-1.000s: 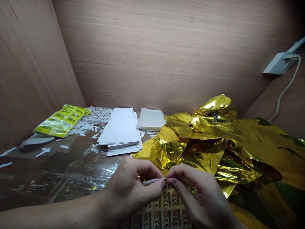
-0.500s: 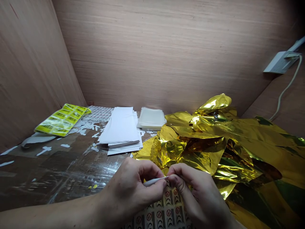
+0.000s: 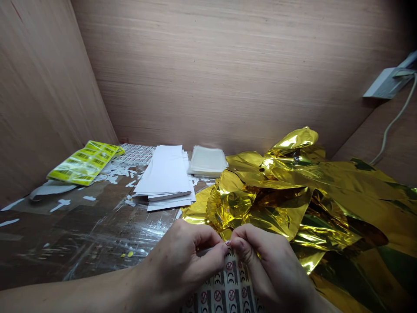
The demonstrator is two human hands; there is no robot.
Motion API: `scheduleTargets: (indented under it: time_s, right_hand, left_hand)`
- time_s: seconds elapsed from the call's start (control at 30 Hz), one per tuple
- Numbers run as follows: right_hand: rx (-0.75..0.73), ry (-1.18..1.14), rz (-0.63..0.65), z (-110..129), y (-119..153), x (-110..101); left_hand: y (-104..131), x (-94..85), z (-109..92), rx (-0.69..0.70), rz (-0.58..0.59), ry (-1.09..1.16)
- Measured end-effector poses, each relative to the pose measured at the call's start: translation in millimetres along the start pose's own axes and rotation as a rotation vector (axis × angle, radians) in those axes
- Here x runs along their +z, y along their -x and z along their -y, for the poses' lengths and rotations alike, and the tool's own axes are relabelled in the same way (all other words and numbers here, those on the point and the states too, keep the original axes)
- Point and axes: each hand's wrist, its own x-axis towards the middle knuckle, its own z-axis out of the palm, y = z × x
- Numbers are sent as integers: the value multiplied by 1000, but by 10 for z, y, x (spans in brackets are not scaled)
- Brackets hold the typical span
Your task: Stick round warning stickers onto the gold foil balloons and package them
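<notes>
A sheet of stickers (image 3: 231, 276), printed with CE marks and red prohibition signs, hangs below my two hands. My left hand (image 3: 185, 261) is closed, thumb and forefinger pinching the sheet's upper edge. Close beside it, my right hand (image 3: 270, 263) pinches the same edge, and the fingertips of both hands almost meet there. A small bit of red print shows between them. The lower part of the sheet leaves the picture, and my hands cover its sides. Just beyond my fingers lies crumpled gold foil (image 3: 276, 208).
A stack of white cards (image 3: 164, 171) and a stack of clear plastic sleeves (image 3: 207, 161) lie at the back. Yellow barcode labels (image 3: 86, 163) and another sticker sheet (image 3: 137, 153) are at the left, among white paper scraps (image 3: 61, 204). A socket box (image 3: 386, 82) hangs on the right.
The sheet's edge has tipped between my fingers, so the white strip by my left thumb shows less and more red print is visible. My hands have barely moved.
</notes>
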Motion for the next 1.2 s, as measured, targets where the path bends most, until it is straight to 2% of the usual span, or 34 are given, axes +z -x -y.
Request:
scheduleTargets:
  time_s: [0.37,0.53,0.7,0.77,0.83,0.93,1.03,1.1,1.2]
  right_hand:
    - [-12,11,105,51,-46,-103]
    - [-94,41,48,56,-52,-96]
    - [-337,70,-89,42,-76,-77]
    - [-373,79,-97,42,-75,-73]
    - [-348,25,-61,47,-71,-90]
    - [-203,-161,-25,65,-79,-198]
    - [-32,-275,-97,85,-129,-381]
    - [13,-239,-108,94,-185,-472]
    - [49,-141,42,100,-271,-459]
  left_hand:
    - [5,53,69,-81,18,25]
    - [-16,53,74,-42,27,-11]
    - [-31,53,79,-13,33,-72]
    - [-34,37,63,4,78,-71]
    - [-17,4,25,31,146,-28]
    - [60,-38,-43,43,222,28]
    - [147,43,-8,170,283,61]
    - [155,201,119,349,313,43]
    - [89,514,409,641,307,-137]
